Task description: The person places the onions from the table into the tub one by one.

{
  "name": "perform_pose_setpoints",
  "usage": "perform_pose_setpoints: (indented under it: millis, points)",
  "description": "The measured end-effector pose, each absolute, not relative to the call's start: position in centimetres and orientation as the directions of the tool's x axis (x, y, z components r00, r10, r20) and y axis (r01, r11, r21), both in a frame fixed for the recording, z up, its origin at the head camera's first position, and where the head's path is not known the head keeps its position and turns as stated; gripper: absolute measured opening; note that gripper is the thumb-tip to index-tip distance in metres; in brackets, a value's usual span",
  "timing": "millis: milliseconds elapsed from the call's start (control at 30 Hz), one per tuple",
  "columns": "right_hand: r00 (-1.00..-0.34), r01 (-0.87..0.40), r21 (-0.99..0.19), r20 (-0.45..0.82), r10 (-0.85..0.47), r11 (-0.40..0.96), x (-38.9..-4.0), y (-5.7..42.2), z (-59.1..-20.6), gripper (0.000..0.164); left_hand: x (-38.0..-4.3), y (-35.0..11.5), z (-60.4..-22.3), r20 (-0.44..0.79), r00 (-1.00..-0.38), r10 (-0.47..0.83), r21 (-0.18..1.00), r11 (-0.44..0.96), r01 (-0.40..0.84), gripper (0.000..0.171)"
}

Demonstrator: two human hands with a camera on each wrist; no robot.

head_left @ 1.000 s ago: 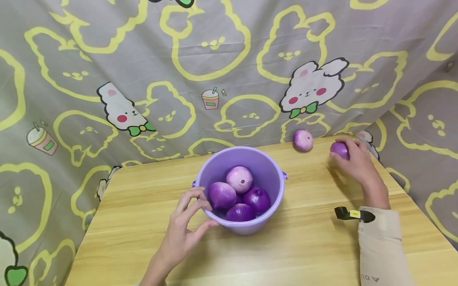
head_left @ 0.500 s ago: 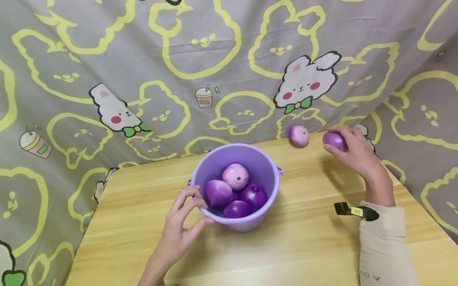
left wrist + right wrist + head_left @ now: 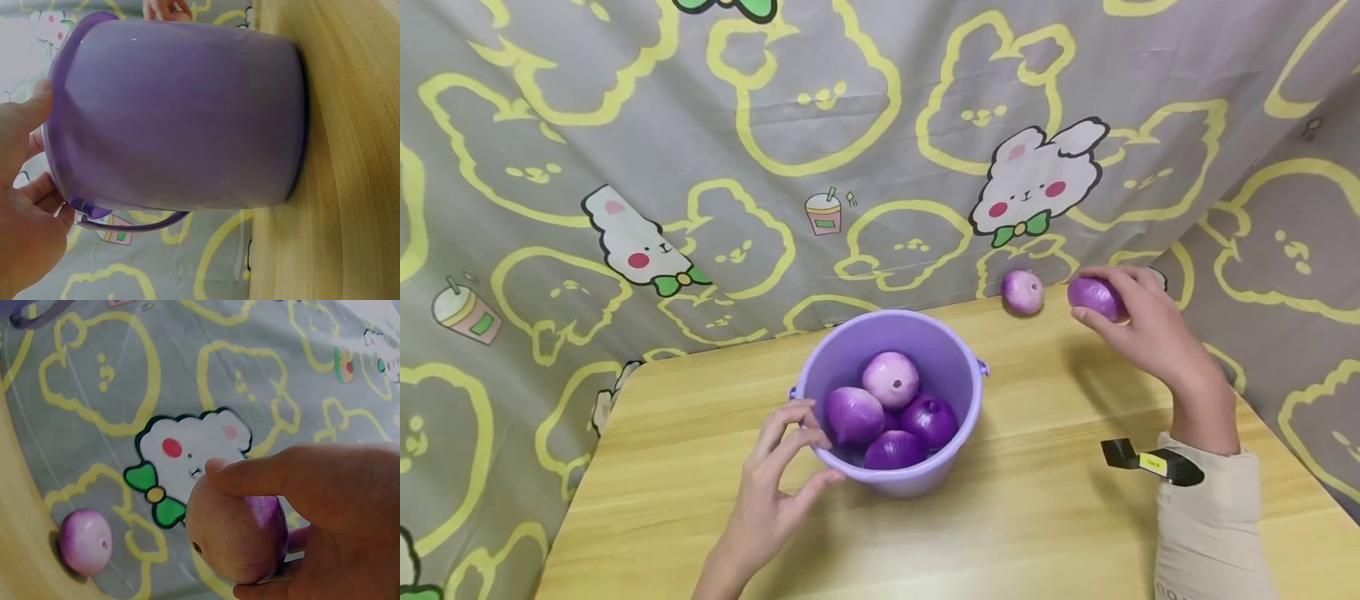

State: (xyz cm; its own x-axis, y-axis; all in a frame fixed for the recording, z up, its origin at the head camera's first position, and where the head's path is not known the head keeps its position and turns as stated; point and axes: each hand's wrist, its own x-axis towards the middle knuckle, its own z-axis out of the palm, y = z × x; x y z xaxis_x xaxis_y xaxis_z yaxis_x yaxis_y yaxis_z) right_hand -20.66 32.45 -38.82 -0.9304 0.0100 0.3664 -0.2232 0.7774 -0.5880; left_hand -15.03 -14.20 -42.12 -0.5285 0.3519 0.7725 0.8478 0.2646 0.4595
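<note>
My right hand (image 3: 1146, 325) grips a purple onion (image 3: 1096, 298) above the table, its shadow apart below it. In the right wrist view, the thumb lies over the top of that onion (image 3: 234, 531) and the fingers curl beneath. A purple bucket (image 3: 962, 400) stands upright with several onions inside, among them a pale one (image 3: 891, 380) and a dark one (image 3: 929, 421). My left hand (image 3: 767, 483) holds the bucket's near-left rim, thumb and fingertips at the edge. The left wrist view shows the bucket's side (image 3: 181, 119) and its handle (image 3: 144, 226) hanging down.
Another pale purple onion (image 3: 1023, 292) lies at the back of the wooden table (image 3: 700, 400), close to the curtain. A grey curtain (image 3: 865, 50) with yellow cartoon outlines hangs along the back and both sides. A black strap (image 3: 1157, 462) sits at the right sleeve.
My right hand has raised the onion from near the tabletop and brought it slightly left. The left hand keeps its place at the bucket rim, while the head view has shifted a little.
</note>
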Motion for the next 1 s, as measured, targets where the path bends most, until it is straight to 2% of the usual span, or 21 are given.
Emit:
perform_pose_setpoints:
  millis: [500,1000]
  points:
    - [-0.913,-0.285,-0.562,0.405,-0.043,0.776,-19.0,30.2,-36.1,0.051,-15.3,-14.4,-42.4,0.771,-0.536,0.344,0.458,0.285,0.842,0.035]
    - [-0.845,-0.43,-0.512,0.519,-0.131,0.744,-17.1,26.9,-34.0,0.058,-15.4,-14.8,-42.3,0.766,-0.539,0.35,0.461,0.285,0.841,0.031]
